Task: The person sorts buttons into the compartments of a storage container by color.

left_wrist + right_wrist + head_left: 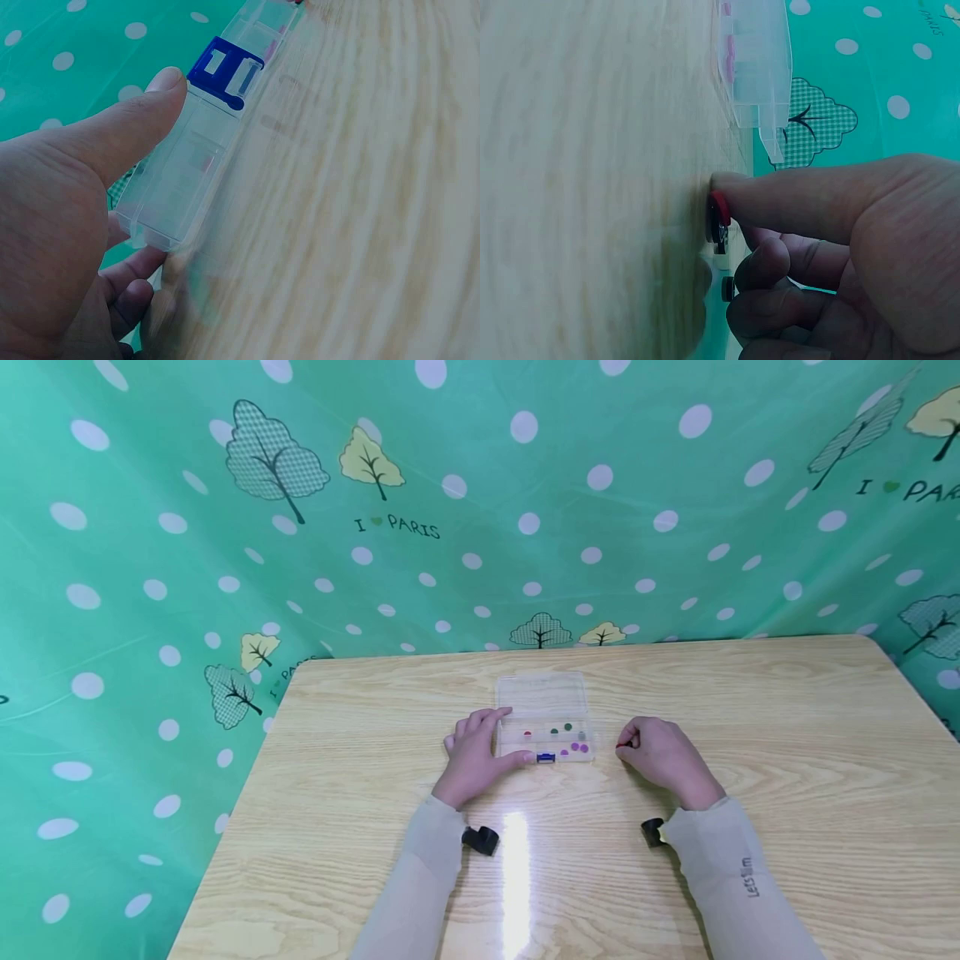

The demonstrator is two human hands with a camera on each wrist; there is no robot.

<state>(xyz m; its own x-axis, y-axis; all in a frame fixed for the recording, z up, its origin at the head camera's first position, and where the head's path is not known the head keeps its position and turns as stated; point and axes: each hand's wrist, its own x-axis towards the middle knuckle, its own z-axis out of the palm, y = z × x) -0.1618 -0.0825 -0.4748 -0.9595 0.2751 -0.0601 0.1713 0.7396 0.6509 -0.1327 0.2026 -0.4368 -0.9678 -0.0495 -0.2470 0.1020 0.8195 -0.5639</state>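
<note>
A clear plastic compartment box (pixel 547 740) lies on the table with its lid (pixel 543 695) tipped back. Small red, green and purple round pieces sit in its compartments. My left hand (pixel 480 756) grips the box's left end: the thumb lies on the front wall by the blue latch (pixel 225 73), and other fingers touch the end. To the right of the box, my right hand (pixel 662 752) pinches a small red-and-black disc (pixel 718 214) close to the tabletop. A second dark disc (pixel 727 289) shows beside the curled fingers in the right wrist view.
The wooden table (pixel 360 860) carries the box and both forearms. Behind it hangs a green curtain (pixel 480 560) with white dots and trees. Black wrist cameras, one on the left wrist (pixel 481 840) and one on the right (pixel 652 832), jut inward.
</note>
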